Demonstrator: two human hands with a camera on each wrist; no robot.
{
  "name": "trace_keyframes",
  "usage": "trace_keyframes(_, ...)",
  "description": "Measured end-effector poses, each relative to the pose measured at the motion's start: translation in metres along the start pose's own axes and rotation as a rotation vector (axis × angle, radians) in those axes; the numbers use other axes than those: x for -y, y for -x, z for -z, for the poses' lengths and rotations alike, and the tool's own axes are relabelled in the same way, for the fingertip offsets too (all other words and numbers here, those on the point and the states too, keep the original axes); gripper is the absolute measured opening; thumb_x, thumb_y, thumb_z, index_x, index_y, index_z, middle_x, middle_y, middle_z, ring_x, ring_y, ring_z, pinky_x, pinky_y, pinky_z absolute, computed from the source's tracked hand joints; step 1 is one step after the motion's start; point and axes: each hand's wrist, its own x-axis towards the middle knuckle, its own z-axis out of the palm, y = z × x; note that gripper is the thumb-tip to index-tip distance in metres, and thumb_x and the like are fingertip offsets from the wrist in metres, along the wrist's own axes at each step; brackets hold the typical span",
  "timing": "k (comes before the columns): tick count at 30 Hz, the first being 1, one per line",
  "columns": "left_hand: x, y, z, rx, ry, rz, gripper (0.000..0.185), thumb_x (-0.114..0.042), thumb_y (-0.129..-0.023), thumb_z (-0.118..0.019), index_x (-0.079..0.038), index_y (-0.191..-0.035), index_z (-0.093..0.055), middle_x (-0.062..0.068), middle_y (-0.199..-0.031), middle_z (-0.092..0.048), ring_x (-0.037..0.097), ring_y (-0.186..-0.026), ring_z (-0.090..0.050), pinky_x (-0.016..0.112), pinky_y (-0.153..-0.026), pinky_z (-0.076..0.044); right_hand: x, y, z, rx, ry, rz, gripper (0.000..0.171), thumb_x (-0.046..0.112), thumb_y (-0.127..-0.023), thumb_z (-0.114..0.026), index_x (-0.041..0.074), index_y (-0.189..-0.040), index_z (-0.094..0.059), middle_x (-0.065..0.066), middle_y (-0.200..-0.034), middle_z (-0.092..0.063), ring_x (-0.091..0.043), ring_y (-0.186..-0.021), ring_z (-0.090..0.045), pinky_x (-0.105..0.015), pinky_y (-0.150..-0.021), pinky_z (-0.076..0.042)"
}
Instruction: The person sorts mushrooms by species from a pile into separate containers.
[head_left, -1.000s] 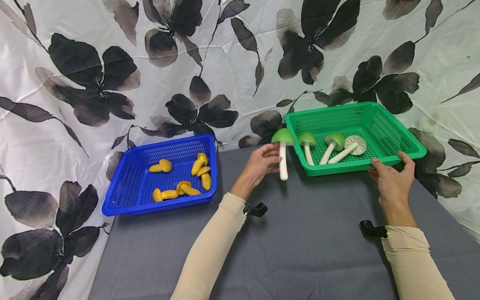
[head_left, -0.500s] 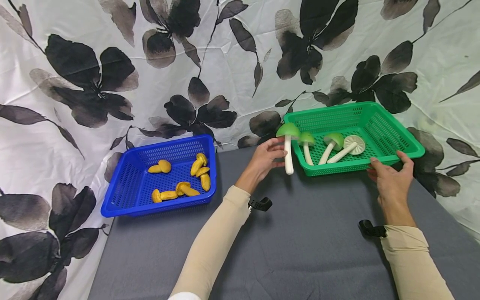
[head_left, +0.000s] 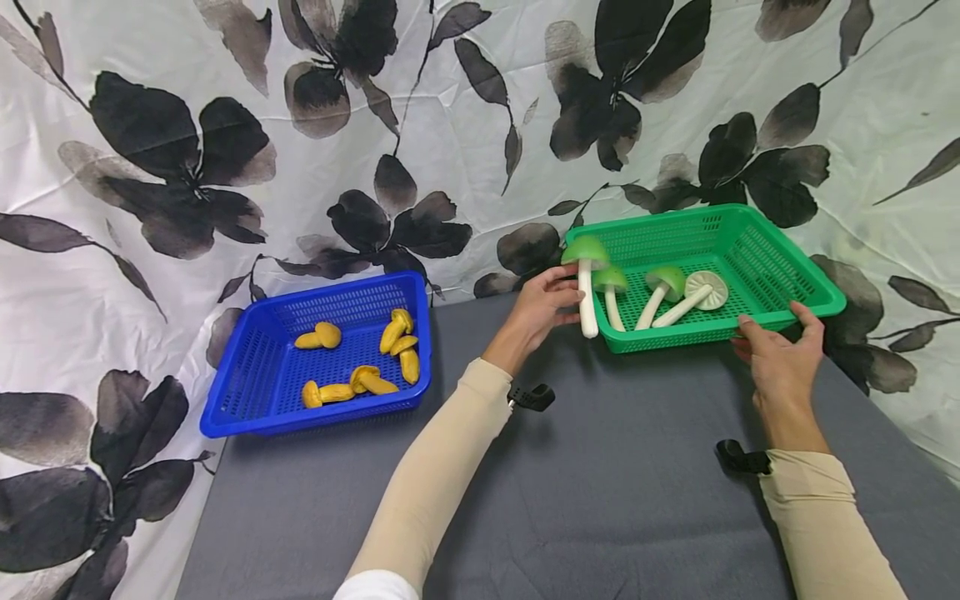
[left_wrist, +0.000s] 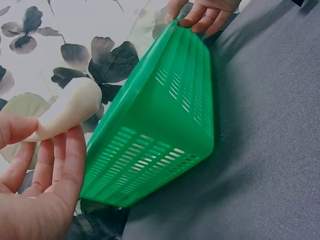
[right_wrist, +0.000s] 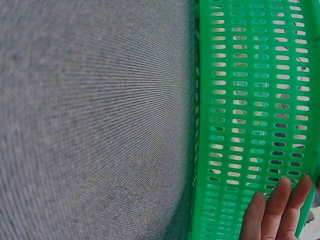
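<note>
My left hand (head_left: 540,308) holds a toy mushroom (head_left: 586,296) by its white stem. Its green cap sits at the left rim of the green basket (head_left: 783,258), and the stem hangs down outside the rim. In the left wrist view, the thumb and fingers pinch the stem (left_wrist: 75,107) beside the basket's slotted wall (left_wrist: 150,115). Three similar mushrooms lie inside the basket, one with its pale gills (head_left: 707,290) showing. My right hand (head_left: 783,362) grips the basket's front rim, thumb on top. In the right wrist view, its fingers (right_wrist: 277,210) lie against the outer wall.
A blue basket (head_left: 251,367) with several yellow mushrooms (head_left: 327,335) stands on the left of the grey tabletop (head_left: 615,483). Behind both baskets hangs a white cloth (head_left: 480,108) printed with dark flowers. A black wrist strap mount (head_left: 532,397) projects from the left cuff.
My left hand has carried the green-capped mushroom rightward and slightly up, from beside the green basket to its left rim. My right hand keeps its grip on the basket, which stays in place.
</note>
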Motion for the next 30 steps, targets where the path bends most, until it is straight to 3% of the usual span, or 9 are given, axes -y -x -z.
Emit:
trace_keyframes(10,-0.003,-0.008,-0.013,-0.005,-0.028,-0.024,0.037,-0.001,-0.095,-0.069,-0.015,-0.128,-0.066,0.003,-0.103,-0.067,0.018,-0.091,-0.068,0.043,-0.08,-0.062,-0.003,0.0,0.0,0.011,-0.007,0.009,0.084,0.018,-0.087,-0.081,0.033,-0.152,-0.03,0.005,-0.079,-0.074,-0.008,-0.064,-0.071,-0.018,-0.062,-0.058)
trace_keyframes(17,-0.001,-0.015,-0.024,-0.018,-0.045,-0.021,0.04,0.002,-0.092,-0.071,-0.015,-0.128,-0.067,0.003,-0.104,-0.067,0.018,-0.089,-0.068,0.037,-0.074,-0.062,-0.006,0.001,0.0,0.009,0.006,0.02,0.084,0.021,-0.086,-0.082,0.033,-0.151,-0.031,0.005,-0.081,-0.074,-0.008,-0.066,-0.071,-0.017,-0.065,-0.058)
trace_keyframes(23,0.002,-0.013,-0.03,0.065,-0.09,-0.057,0.045,0.006,-0.094,-0.067,-0.007,-0.137,-0.062,0.015,-0.129,-0.063,0.037,-0.117,-0.065,0.046,-0.096,-0.058,-0.009,0.001,0.001,0.028,0.011,0.024,0.084,0.021,-0.087,-0.081,0.033,-0.153,-0.029,0.004,-0.084,-0.075,-0.009,-0.069,-0.071,-0.017,-0.066,-0.058)
trace_keyframes(25,0.003,-0.01,-0.031,0.092,-0.093,-0.07,0.044,0.005,-0.095,-0.066,-0.006,-0.137,-0.062,0.018,-0.135,-0.062,0.037,-0.122,-0.063,0.048,-0.099,-0.056,-0.01,0.001,0.002,0.029,0.013,0.024,0.084,0.022,-0.087,-0.081,0.033,-0.153,-0.029,0.004,-0.084,-0.075,-0.009,-0.07,-0.071,-0.017,-0.066,-0.058)
trace_keyframes(30,0.006,-0.003,-0.025,0.104,-0.105,-0.087,0.04,0.002,-0.094,-0.069,-0.008,-0.132,-0.066,0.016,-0.128,-0.065,0.022,-0.105,-0.071,0.045,-0.092,-0.06,-0.011,0.0,0.004,0.015,0.011,0.028,0.083,0.02,-0.088,-0.08,0.033,-0.152,-0.029,0.005,-0.082,-0.074,-0.009,-0.068,-0.071,-0.017,-0.065,-0.058)
